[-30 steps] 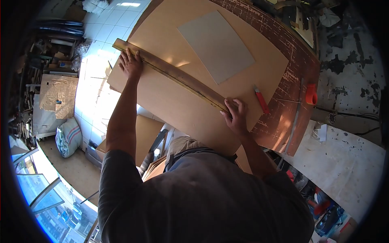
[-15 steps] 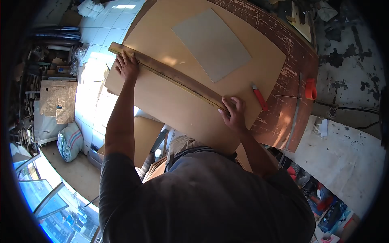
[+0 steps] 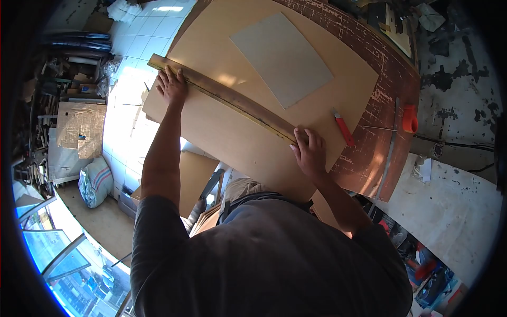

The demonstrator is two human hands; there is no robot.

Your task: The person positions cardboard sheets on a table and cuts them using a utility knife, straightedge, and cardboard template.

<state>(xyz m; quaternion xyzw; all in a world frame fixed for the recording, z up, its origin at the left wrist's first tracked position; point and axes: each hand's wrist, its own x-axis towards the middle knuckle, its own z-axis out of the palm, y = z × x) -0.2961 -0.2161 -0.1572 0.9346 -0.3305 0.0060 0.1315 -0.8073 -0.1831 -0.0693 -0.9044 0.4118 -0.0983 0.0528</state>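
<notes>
A long brown straightedge (image 3: 232, 98) with a yellowish edge lies slantwise across a large tan board (image 3: 211, 121). My left hand (image 3: 171, 87) rests at its far left end, fingers spread and pressing on the edge. At the opposite end, my right hand (image 3: 310, 151) pinches the tip of the straightedge between thumb and fingers. Beyond it, a smaller grey sheet (image 3: 282, 61) lies flat on the board. A red-handled utility knife (image 3: 344, 130) sits near the board's right side, apart from my right hand.
Under the board is a worn reddish-brown tabletop (image 3: 369, 166). On it are an orange-red ring-shaped object (image 3: 410, 118) and a thin metal strip (image 3: 389, 153). A pale panel (image 3: 449, 195) stands at right. A stuffed sack (image 3: 96, 182) lies on the left.
The whole view has shifted slightly, so things appear a little farther right. My right hand's fingers have moved closer around the straightedge's end. The left hand keeps its place on it.
</notes>
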